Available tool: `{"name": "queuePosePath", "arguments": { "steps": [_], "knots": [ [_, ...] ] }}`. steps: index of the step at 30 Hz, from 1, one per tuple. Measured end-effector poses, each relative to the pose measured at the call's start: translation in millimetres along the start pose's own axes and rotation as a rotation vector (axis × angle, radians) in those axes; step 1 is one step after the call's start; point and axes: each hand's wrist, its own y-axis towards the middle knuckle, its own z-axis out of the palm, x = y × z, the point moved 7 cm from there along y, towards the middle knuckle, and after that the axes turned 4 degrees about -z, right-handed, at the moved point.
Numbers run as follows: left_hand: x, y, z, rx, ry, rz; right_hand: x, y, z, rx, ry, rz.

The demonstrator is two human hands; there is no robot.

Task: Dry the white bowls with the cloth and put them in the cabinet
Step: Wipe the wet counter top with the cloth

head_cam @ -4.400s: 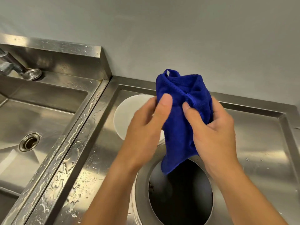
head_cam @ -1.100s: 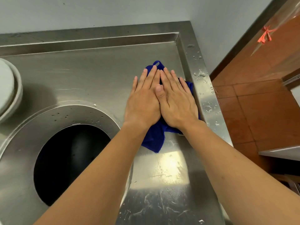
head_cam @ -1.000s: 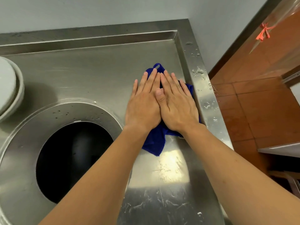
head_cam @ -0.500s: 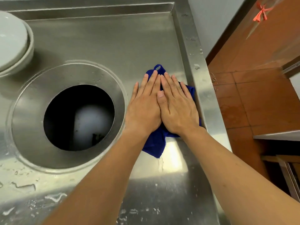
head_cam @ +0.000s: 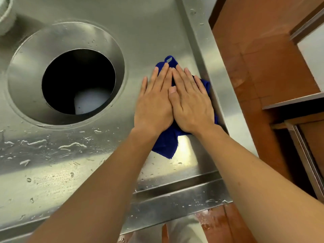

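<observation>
Cloth [head_cam: 166,144] lies flat on the wet steel counter [head_cam: 70,163] beside its 3 o'clock rim, pinned under my 2 flat, spread palms: left hand [head_cam: 154,104], right hand [head_cam: 191,104], side by side. Round hole [head_cam: 78,81] at 10 o'clock; bowls [head_cam: 5,13] beyond, top-left corner.

**A commercial kitchen's wash-up station**

The wet stainless-steel counter [head_cam: 108,174] with a raised rim has a large round waste opening [head_cam: 78,81] cut into it, a fitting common in restaurant dishwashing areas. Water beads lie across the metal. White ceramic bowls [head_cam: 5,16] stand stacked at its far left corner. Reddish-brown floor tiles [head_cam: 254,55] lie beside the counter.
</observation>
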Motion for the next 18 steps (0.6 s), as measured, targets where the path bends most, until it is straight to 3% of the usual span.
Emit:
{"name": "queuePosePath", "arguments": {
  "steps": [12,18],
  "knots": [
    [-19,-99,16,-0.027,-0.094,-0.035,14,-94,3,0.047,0.065,-0.027],
    [-15,-116,18,0.020,-0.062,-0.043,15,-100,-2,0.052,0.293,-0.017]
  ]
}}
